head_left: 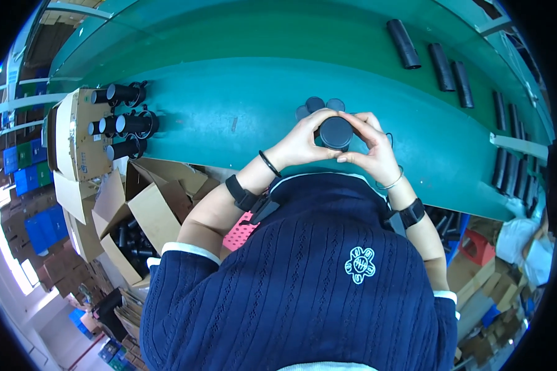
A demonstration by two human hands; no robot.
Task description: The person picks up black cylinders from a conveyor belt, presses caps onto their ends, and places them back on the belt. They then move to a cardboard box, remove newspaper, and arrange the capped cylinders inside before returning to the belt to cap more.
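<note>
Head view shows both sets of fingers closed round one black cylinder (335,132), left hand (300,143) and right hand (371,148) cupping its capped end just above the green bench (229,117). I judge I'm seating the cap; next calls for a firm, even press. Three loose caps (319,105) lie just beyond. Five finished cylinders (122,117) stand on a cardboard box (80,133) at left.

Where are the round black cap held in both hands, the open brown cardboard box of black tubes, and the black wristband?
Round black cap (336,132), head view, its flat top.
Open brown cardboard box (156,213), head view, inner flap.
Black wristband (239,192), head view, on the left wrist.
</note>
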